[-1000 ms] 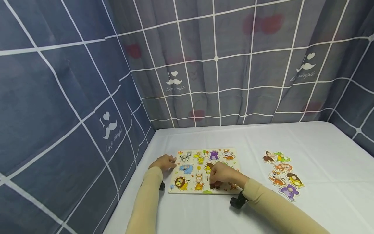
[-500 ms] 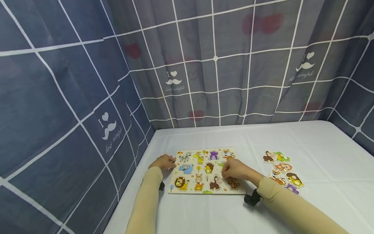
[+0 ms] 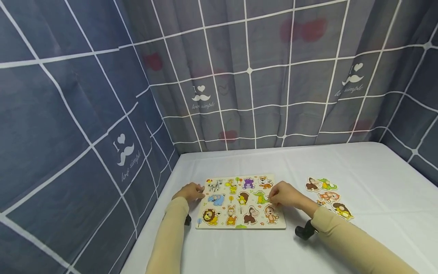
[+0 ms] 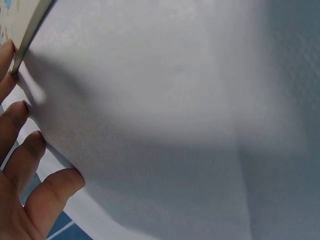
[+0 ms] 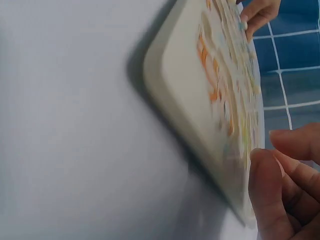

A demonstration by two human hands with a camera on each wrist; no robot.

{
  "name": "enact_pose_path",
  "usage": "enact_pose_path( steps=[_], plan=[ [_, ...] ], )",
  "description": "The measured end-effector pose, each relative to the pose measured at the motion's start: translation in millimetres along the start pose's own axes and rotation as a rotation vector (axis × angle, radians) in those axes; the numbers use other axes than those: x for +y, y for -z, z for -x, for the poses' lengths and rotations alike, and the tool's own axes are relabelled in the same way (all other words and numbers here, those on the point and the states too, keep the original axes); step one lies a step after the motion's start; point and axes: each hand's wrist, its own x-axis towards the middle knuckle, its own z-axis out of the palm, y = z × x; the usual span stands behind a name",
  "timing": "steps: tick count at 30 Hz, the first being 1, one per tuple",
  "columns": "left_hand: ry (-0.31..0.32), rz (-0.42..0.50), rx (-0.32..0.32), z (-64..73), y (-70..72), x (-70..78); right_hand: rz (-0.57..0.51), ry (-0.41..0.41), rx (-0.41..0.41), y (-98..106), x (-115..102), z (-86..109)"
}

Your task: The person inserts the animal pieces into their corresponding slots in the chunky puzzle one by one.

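A pale animal puzzle board point(image 3: 221, 225) lies on the white table, its pictures including a lion point(image 3: 210, 217), a gorilla point(image 3: 251, 215) and a crocodile point(image 3: 261, 197). My left hand point(image 3: 189, 192) rests at the board's left edge, fingertips touching that edge in the left wrist view. Over the board's right edge, beside the crocodile, is my right hand point(image 3: 286, 195). In the right wrist view its thumb point(image 5: 266, 172) and forefinger point(image 5: 295, 142) are loosely bent and slightly apart, with nothing visible between them.
Loose animal pieces lie right of the board: a gorilla piece point(image 3: 312, 184), a crocodile piece point(image 3: 327, 184), a monkey piece point(image 3: 329, 196) and a hedgehog piece point(image 3: 342, 210). My right sleeve point(image 3: 342, 236) partly covers others. A checked curtain point(image 3: 236, 95) hangs behind the table.
My right hand has moved right from the gorilla picture to the board's right edge, uncovering the gorilla, monkey and crocodile pictures. My left hand has stayed at the left edge.
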Motion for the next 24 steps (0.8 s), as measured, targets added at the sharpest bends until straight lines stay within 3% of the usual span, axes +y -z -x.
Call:
enact_pose_path(
  steps=[8,17,24],
  plan=[
    [-0.018,0.013,-0.004,-0.1,-2.1,-1.5,0.005,-0.084,0.055,20.2,18.0,7.2],
    [-0.025,0.016,-0.015,-0.4,2.2,0.1,0.039,-0.078,0.090,39.7,33.6,12.4],
    [-0.019,0.039,-0.006,-1.1,1.9,-1.0,0.096,-0.142,0.149,56.9,42.8,11.6]
  ],
)
